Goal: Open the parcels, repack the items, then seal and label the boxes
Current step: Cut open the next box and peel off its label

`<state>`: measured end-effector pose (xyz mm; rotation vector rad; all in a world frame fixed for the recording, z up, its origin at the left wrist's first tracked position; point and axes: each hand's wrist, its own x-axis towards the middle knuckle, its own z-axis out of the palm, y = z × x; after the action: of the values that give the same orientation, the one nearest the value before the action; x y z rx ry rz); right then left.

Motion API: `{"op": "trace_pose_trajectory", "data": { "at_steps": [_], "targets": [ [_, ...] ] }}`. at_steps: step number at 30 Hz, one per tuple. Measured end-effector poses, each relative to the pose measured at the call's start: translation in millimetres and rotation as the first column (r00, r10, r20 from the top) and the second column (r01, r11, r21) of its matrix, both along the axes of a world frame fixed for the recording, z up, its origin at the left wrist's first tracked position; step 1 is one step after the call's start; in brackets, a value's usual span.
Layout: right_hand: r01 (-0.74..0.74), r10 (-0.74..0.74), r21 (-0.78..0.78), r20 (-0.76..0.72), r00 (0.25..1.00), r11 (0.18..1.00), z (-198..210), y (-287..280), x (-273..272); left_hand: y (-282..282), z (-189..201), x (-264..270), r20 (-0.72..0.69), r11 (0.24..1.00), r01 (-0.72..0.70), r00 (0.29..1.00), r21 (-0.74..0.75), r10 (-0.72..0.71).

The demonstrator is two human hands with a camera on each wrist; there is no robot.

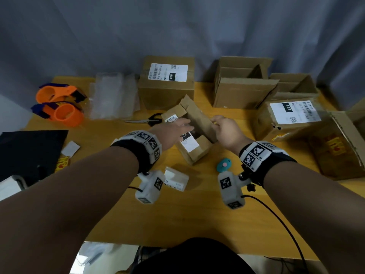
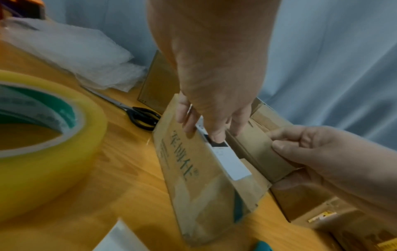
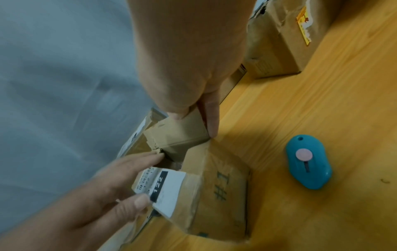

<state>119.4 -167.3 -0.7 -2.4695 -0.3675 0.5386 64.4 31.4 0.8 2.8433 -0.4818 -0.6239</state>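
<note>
Your wooden table (image 1: pixel 197 218) carries a small opened parcel (image 1: pixel 194 149) at centre, with a teal box cutter (image 1: pixel 223 165) just beside it and a small white carton (image 1: pixel 176 178) nearer you. Scissors (image 1: pixel 146 120) lie behind it. To your left sit two orange tape dispensers (image 1: pixel 59 103), bubble wrap (image 1: pixel 112 97) and a black sheet (image 1: pixel 29 151) (partly over the edge). Four more cardboard boxes (image 1: pixel 166 84) stand along the back and right.

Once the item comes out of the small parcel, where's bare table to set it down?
Bare wood lies along the near table edge, below the blue cutter and the white label pack. The far side is crowded with boxes, and tape dispensers fill the left.
</note>
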Motion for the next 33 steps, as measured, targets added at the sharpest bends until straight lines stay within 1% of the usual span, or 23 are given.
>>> {"op": "trace_pose_trajectory", "data": {
  "at_steps": [3, 5, 7, 9, 10, 12, 14, 17, 18, 20, 23, 27, 31, 32, 33],
  "targets": [
    [-0.044, 0.045, 0.055, -0.011, 0.999, 0.998, 5, 1, -5, -6, 0, 12, -0.076, 0.977, 0.117, 0.992, 0.176, -0.105],
    [-0.095, 0.095, -0.012, 0.019, 0.995, 0.995, 7, 2, -6, -10, 7, 17, -0.088, 0.940, 0.188, 0.982, 0.284, -0.170],
    [-0.138, 0.142, -0.106, 0.038, 0.989, 0.985, 6, 5, -5, -13, 16, 19, -0.027, 0.907, 0.222, 0.973, 0.357, -0.228],
    [-0.157, 0.161, -0.161, 0.012, 0.987, 0.974, 6, 8, -2, -15, 25, 19, 0.042, 0.881, 0.239, 0.959, 0.409, -0.280],
    [-0.157, 0.160, -0.171, 0.003, 0.987, 0.973, 6, 9, -1, -15, 28, 18, 0.065, 0.868, 0.248, 0.951, 0.430, -0.304],
    [-0.144, 0.150, -0.126, 0.040, 0.988, 0.981, 5, 10, -1, -13, 31, 14, 0.100, 0.856, 0.258, 0.937, 0.449, -0.335],
    [-0.141, 0.147, -0.078, 0.080, 0.986, 0.987, 4, 12, -4, -7, 31, 6, 0.125, 0.859, 0.252, 0.932, 0.445, -0.339],
    [-0.133, 0.134, -0.013, 0.078, 0.988, 0.991, 3, 21, -6, 4, 29, -7, 0.128, 0.873, 0.231, 0.942, 0.429, -0.311],
    [-0.139, 0.140, -0.018, 0.075, 0.987, 0.990, 2, 23, -4, 7, 28, -11, 0.126, 0.886, 0.220, 0.948, 0.409, -0.294],
    [-0.143, 0.148, -0.079, 0.072, 0.986, 0.987, -1, 21, 0, 11, 26, -19, 0.129, 0.905, 0.194, 0.957, 0.380, -0.260],
    [-0.096, 0.099, -0.091, 0.030, 0.995, 0.991, -4, 10, 3, 12, 24, -24, 0.141, 0.934, 0.129, 0.973, 0.333, -0.185],
    [-0.170, 0.162, -0.224, -0.054, 0.985, 0.960, 4, 12, 10, 12, 24, -19, 0.104, 0.990, 0.043, 0.993, 0.133, -0.057],
    [-0.166, 0.175, -0.232, 0.018, 0.984, 0.958, 9, 7, 12, 10, 26, -10, -0.014, 0.999, -0.039, 0.999, -0.033, 0.038],
    [-0.175, 0.198, -0.262, 0.064, 0.978, 0.949, 10, 4, 10, 10, 25, -6, -0.011, 0.999, -0.033, 0.999, -0.024, 0.033],
    [-0.193, 0.241, -0.308, 0.126, 0.962, 0.931, 12, 2, 7, 10, 23, -3, -0.008, 0.999, -0.007, 1.000, 0.039, 0.007]
  ]
}}
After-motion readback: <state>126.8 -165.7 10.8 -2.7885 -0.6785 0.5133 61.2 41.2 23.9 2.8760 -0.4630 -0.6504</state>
